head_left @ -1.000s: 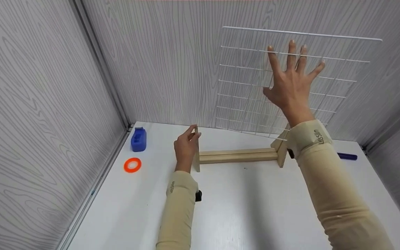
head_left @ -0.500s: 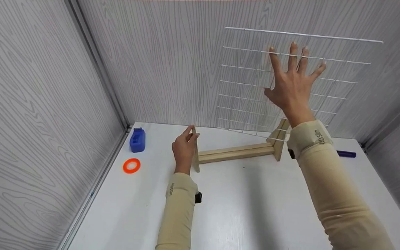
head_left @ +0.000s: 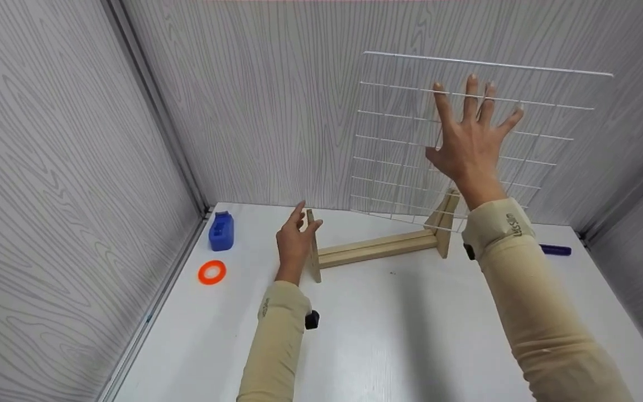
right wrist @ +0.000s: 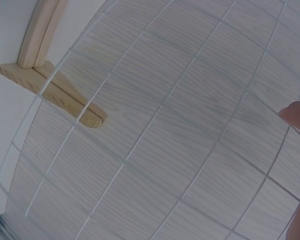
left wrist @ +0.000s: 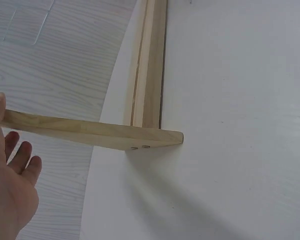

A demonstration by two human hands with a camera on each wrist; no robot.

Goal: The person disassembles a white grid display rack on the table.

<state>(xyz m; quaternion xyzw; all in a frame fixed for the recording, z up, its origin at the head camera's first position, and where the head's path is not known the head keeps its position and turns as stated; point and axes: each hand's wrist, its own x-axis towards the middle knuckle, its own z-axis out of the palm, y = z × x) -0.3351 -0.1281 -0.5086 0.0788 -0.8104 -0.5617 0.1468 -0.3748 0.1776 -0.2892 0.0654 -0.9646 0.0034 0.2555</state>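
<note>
In the head view my left hand (head_left: 293, 240) is beside the left upright of a wooden stand (head_left: 377, 248), its fingers loosely extended and apart from the board. My thumb is near the upright's upper end; the left wrist view shows the thumb by the end of the board (left wrist: 90, 127). My right hand (head_left: 466, 145) has its fingers spread wide over a white wire grid panel (head_left: 394, 139), with wires crossing in front of some fingers. The grid stands up before the back wall, its lower edge near the stand's right upright (head_left: 443, 223). The right wrist view shows the thumb (right wrist: 295, 115) at the wires.
A blue tape dispenser (head_left: 221, 231) and an orange ring (head_left: 212, 272) lie at the left of the white table (head_left: 366, 346). A dark purple object (head_left: 556, 250) is at the right, partly behind my sleeve. Wood-patterned panels (head_left: 254, 100) enclose the back and sides.
The stand's right end has swung backward, so its rail now slants. My left fingers have loosened from the left upright. The right hand and grid keep almost the same place.
</note>
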